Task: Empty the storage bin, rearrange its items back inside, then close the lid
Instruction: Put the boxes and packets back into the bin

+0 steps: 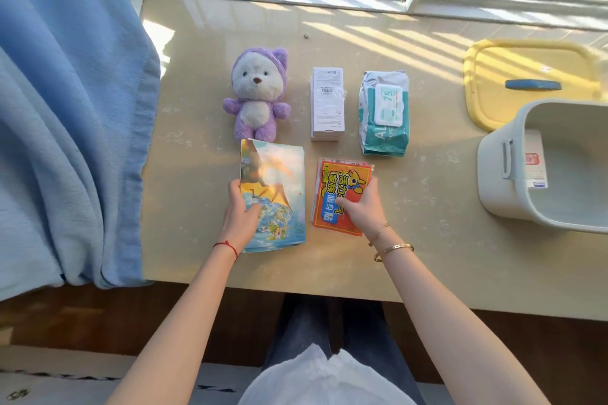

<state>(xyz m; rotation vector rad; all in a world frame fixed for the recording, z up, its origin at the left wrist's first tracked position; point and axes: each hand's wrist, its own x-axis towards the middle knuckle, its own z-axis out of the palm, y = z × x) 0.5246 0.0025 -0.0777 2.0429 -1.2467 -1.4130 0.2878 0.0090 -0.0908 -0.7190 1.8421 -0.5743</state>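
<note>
Laid out in two rows on the table [411, 260]: plush bear [255, 94], white box [327, 103], pack of wipes [384, 113]; nearer you, a picture book [276, 187] gripped at its left edge by your left hand [240, 210], and orange packets [340, 194] pinched by your right hand [363, 204], probably to square them up. The bin [513, 174] stands open at right, one leaflet inside, its yellow lid [533, 76] behind.

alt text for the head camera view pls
A person's left hand rests on a picture book and right hand on an orange packet, on a table beside a plush toy, wipes and an open bin.
</note>
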